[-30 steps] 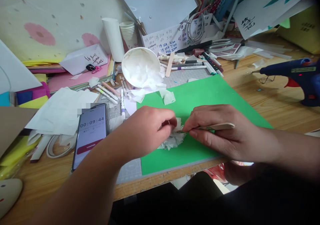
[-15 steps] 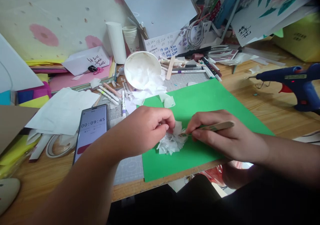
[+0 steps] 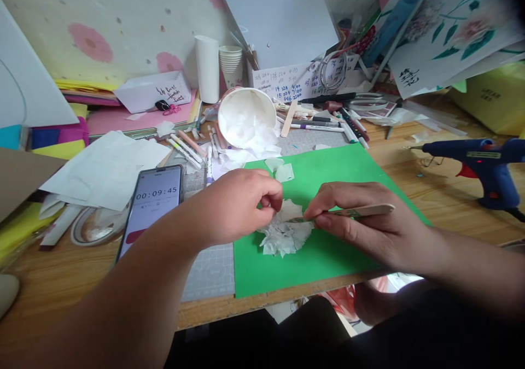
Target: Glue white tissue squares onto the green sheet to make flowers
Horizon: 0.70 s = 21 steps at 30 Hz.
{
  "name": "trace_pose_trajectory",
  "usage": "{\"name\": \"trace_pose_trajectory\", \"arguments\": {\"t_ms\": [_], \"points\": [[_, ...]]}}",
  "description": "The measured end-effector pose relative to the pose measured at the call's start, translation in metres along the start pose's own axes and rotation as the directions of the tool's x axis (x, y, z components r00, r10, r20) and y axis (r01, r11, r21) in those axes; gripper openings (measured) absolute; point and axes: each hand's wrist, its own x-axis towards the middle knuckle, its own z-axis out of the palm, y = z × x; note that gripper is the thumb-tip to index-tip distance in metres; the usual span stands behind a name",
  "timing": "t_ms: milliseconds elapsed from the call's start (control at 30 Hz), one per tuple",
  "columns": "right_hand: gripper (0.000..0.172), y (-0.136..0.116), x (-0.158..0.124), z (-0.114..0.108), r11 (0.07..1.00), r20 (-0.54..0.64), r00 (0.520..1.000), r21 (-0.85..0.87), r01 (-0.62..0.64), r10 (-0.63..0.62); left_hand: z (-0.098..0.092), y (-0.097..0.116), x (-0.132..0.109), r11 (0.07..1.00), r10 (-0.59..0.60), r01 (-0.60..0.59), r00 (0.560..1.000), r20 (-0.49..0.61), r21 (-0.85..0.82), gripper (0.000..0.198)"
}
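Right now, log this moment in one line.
left hand: curled at white paper cluster | right hand: holds slim tool, tip at cluster | cluster: on green sheet

Left hand: fingertips curled inward; contact with white paper cluster not discernible. Cluster: upper-left portion hidden behind left hand. Slim tool in right hand: tip indistinct against white paper. Phone: lower end hidden behind left forearm; smaller screen text illegible. Glue gun: rear cut off by right edge. Pale rounded object: cut off by left edge; identity indeterminate.
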Motion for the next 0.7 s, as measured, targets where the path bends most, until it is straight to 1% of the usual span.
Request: {"name": "trace_pose_trajectory", "arguments": {"t_ms": [133,267,400,467,533,600,700], "points": [[0.016,0.002,-0.002,-0.002,1.0,0.026,0.999,-0.006,0.02,-0.02,-0.001,0.001,-0.002,1.0,0.021,-0.021,0.998,0.06,0.0,0.018],[0.016,0.002,-0.005,-0.004,1.0,0.03,0.999,-0.003,0.02,-0.02,0.0,-0.001,-0.005,0.996,0.079,-0.083,0.987,0.139,0.025,0.022],[0.014,0.003,-0.007,-0.005,0.998,0.013,1.0,0.065,-0.001,0.0,0.003,-0.001,-0.007,0.991,0.13,-0.133,0.968,0.213,0.002,0.028],[0.013,0.003,-0.007,-0.005,0.995,-0.006,1.0,0.102,-0.019,0.02,0.003,-0.001,-0.009,0.99,0.142,-0.141,0.964,0.224,-0.018,0.03],[0.013,0.004,-0.006,-0.005,0.994,-0.011,1.0,0.11,-0.027,0.029,0.004,0.0,-0.01,0.988,0.152,-0.154,0.96,0.236,-0.009,0.027],[0.014,0.005,-0.005,-0.003,0.997,0.012,1.0,0.082,-0.011,0.01,0.004,0.0,-0.011,0.985,0.162,-0.17,0.956,0.243,0.011,0.024],[0.016,0.006,-0.004,-0.002,0.999,0.077,0.996,0.015,0.052,-0.053,0.004,0.0,-0.01,0.984,0.17,-0.18,0.956,0.24,0.018,0.021]]}}
